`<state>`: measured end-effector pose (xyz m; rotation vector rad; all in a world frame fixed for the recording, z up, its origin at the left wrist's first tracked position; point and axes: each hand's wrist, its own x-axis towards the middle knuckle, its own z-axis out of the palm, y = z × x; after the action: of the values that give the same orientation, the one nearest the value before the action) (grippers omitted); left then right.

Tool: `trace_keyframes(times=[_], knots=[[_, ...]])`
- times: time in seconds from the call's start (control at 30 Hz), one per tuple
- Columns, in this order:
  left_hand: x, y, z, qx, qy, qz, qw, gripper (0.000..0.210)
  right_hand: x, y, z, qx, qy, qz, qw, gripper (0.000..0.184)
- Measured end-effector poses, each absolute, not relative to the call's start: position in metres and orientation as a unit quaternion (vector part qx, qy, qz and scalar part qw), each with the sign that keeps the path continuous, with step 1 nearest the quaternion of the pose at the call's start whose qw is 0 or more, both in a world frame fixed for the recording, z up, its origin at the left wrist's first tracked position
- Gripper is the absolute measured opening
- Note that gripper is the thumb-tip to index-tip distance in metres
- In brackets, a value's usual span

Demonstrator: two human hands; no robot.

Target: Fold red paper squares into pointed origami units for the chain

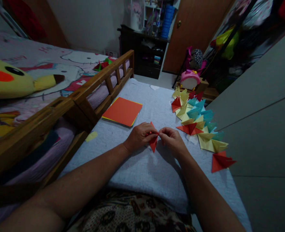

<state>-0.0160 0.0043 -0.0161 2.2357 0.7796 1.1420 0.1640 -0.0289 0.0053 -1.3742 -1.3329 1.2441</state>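
A red folded-paper piece (153,145) is pinched between my two hands over the middle of the cloth-covered table. My left hand (142,136) grips it from the left, thumb and fingers closed. From the right, my right hand (172,140) pinches its edge between thumb and forefinger. The two sets of fingertips nearly meet, and they hide part of the folds. Beyond my left hand lies a stack of square paper (123,111), orange-red on top with yellow showing beneath. Right of my right hand sits a red origami piece (190,129).
Along the table's right side run rows of yellow origami pieces (206,140) and blue origami pieces (197,109). Another red origami piece (221,161) is near the right edge. A wooden bed rail (103,79) borders the left side. A pale cabinet (260,129) stands at right.
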Motion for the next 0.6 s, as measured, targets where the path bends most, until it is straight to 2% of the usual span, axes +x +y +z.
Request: trace_keyframes(times=[0.6], knots=[[-0.0155, 0.0026, -0.0154, 0.830, 0.288, 0.409, 0.248, 0.007, 0.1603, -0.0299, 0.0008, -0.547, -0.456, 0.550, 0.437, 0.017]])
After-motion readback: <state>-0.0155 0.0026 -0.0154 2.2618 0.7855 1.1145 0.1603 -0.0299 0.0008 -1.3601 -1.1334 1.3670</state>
